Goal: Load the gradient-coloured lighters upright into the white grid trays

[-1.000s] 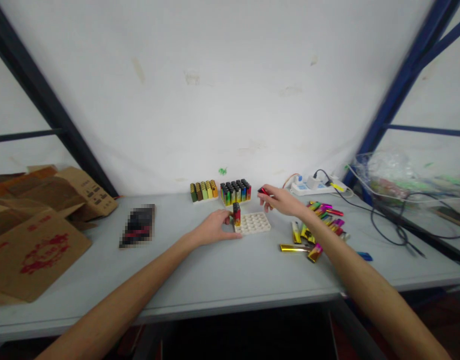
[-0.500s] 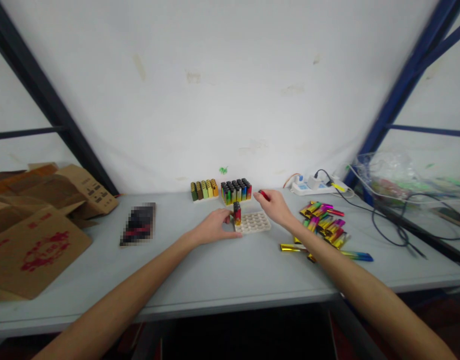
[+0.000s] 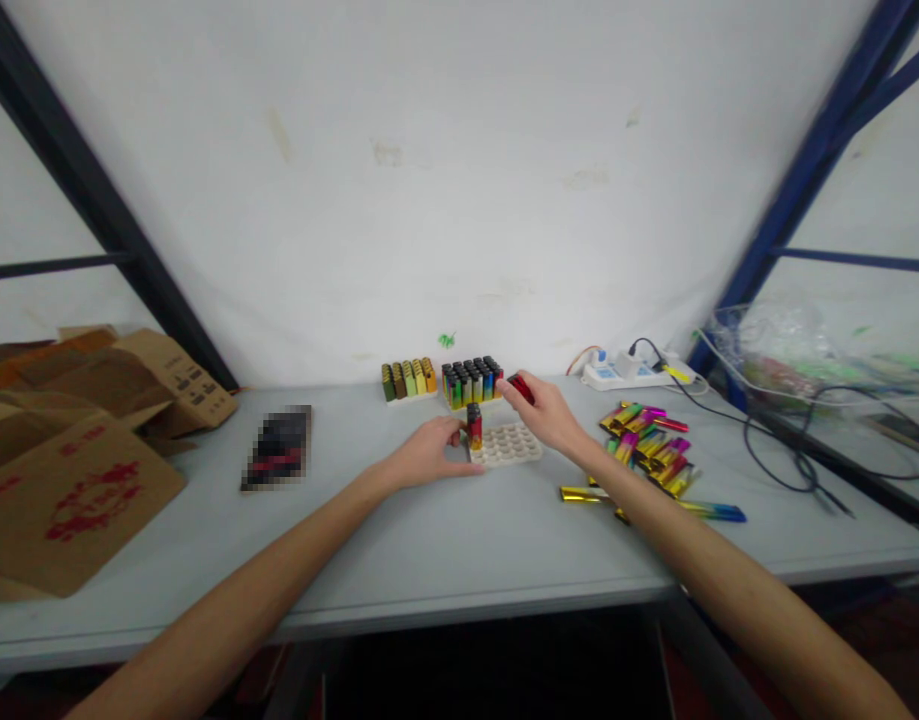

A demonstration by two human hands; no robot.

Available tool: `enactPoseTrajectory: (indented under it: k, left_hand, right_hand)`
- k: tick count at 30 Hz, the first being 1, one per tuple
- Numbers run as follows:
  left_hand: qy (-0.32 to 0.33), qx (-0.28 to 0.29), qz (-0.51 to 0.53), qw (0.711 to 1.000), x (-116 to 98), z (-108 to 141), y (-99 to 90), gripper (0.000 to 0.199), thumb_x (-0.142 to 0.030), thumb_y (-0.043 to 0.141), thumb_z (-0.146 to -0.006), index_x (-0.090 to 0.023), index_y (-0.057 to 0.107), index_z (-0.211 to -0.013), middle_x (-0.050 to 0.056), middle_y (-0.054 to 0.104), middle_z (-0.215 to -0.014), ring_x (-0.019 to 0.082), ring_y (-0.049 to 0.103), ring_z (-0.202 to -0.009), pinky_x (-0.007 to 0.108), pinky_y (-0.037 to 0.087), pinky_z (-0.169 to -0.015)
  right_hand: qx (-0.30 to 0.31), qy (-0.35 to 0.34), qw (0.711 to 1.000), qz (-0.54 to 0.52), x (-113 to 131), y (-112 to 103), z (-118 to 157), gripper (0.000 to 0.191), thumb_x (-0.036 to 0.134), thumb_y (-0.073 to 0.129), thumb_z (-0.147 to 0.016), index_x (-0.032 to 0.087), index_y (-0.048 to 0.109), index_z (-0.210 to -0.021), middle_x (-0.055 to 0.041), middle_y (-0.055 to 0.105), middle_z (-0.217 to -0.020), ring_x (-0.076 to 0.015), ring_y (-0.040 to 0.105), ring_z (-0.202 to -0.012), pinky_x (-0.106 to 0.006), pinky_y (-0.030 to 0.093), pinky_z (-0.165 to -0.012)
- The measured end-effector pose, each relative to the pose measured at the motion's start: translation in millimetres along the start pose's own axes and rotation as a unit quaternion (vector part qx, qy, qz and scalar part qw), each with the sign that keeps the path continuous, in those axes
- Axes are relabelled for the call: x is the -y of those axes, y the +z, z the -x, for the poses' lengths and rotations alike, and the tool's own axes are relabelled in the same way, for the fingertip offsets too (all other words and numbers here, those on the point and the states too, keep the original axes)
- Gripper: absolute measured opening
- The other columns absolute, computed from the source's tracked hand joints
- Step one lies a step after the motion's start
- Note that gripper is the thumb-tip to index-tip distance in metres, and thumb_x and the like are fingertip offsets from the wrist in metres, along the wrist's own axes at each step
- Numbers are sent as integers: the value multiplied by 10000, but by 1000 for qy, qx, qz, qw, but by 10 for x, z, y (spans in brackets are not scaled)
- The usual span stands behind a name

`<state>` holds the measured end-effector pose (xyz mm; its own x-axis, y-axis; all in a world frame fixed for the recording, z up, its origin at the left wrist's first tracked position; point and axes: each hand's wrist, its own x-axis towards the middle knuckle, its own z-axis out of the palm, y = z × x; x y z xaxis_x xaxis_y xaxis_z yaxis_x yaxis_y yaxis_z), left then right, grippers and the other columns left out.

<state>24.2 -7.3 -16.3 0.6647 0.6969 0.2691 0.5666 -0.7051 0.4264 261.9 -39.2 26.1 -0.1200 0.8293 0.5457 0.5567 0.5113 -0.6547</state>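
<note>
At frame centre, the left hand (image 3: pixel 423 456) grips a white tray (image 3: pixel 515 459) while the right hand (image 3: pixel 552 414) grasps a red lighter (image 3: pixel 520 387), tray-loading seemingly in hand, the next move calling for careful alignment

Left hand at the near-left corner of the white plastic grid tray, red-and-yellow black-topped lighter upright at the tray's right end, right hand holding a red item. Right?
One slip: the red-and-yellow black-topped lighter stands at the left end of the white plastic grid tray, beside the left hand, as the head view shows.
</note>
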Motion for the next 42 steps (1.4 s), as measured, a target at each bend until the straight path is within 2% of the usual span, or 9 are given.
enactPoseTrajectory:
  k: [3, 8, 13, 17, 26, 30, 35, 38, 42]
  left_hand:
    - [1, 1, -5, 1000, -8, 4, -4, 593, -714, 751, -707, -177, 631, -927, 44, 639, -880, 233, 599, -799, 329, 458, -725]
    - [-2, 3, -1, 1000, -22, 9, -11, 593, -701, 757, -709, -171, 639, -946, 55, 654, -914, 239, 610, -811, 332, 465, -732]
    - [0, 3, 1, 1000, -18, 3, -2, 619, -723, 746, -707, -168, 653, -965, 61, 665, -909, 241, 612, -799, 336, 468, -722]
    - [-2, -3, 5, 1000, 4, -9, 17, 615, -740, 740, -700, -174, 656, -924, 57, 671, -869, 233, 598, -776, 339, 463, -714]
    - [-1, 1, -11, 1000, 45, -17, 47, 634, -750, 731, -701, -171, 662, -950, 57, 673, -872, 237, 610, -785, 332, 458, -713]
    - [0, 0, -7, 1000, 19, -14, 29, 605, -724, 745, -704, -172, 654, -935, 53, 667, -873, 231, 603, -791, 323, 453, -712]
    - [6, 4, 5, 1000, -13, -3, -3, 581, -686, 760, -716, -172, 658, -967, 61, 675, -898, 242, 611, -814, 334, 462, -729]
    - [-1, 3, -3, 1000, -13, -1, -8, 578, -692, 763, -708, -172, 653, -934, 65, 668, -887, 246, 610, -808, 337, 463, -723]
    - [-5, 6, 7, 1000, -12, 0, -12, 603, -700, 767, -694, -167, 669, -958, 71, 675, -898, 249, 617, -811, 339, 477, -730]
  right_hand:
    - [32, -15, 999, -10, 12, -45, 0, 379, 541, 411, -1032, 213, 505, -868, 27, 544, -723, -140, 487, -652, -262, 358, -635]
    - [73, -105, 990, 65, 34, -119, -10, 440, 528, 425, -1040, 196, 548, -778, -16, 569, -763, -159, 508, -721, -275, 368, -682]
    - [202, -109, 971, 72, 41, -76, 26, 467, 550, 470, -1023, 173, 620, -794, 22, 550, -663, -122, 446, -587, -254, 301, -597]
    - [249, -114, 961, 34, 29, 30, 63, 439, 529, 516, -1011, 163, 644, -805, 4, 606, -673, -129, 492, -604, -242, 333, -609]
    - [255, -124, 958, 48, -27, 103, 74, 362, 442, 549, -1020, 137, 693, -888, -17, 656, -704, -126, 525, -599, -234, 366, -622]
    - [253, -122, 954, 108, -54, 163, 75, 288, 390, 580, -1018, 134, 705, -980, -46, 685, -763, -136, 549, -625, -242, 368, -628]
    - [286, -126, 939, 146, -122, 223, 80, 376, 468, 617, -986, 147, 706, -812, -38, 646, -688, -125, 498, -581, -247, 323, -591]
    - [276, -123, 943, 141, -94, 85, 41, 495, 558, 536, -1003, 160, 693, -755, -12, 600, -618, -116, 437, -536, -251, 290, -570]
    - [168, -55, 954, 243, -108, -319, -69, 545, 581, 461, -1023, 165, 693, -758, -63, 638, -646, -157, 513, -575, -281, 337, -622]
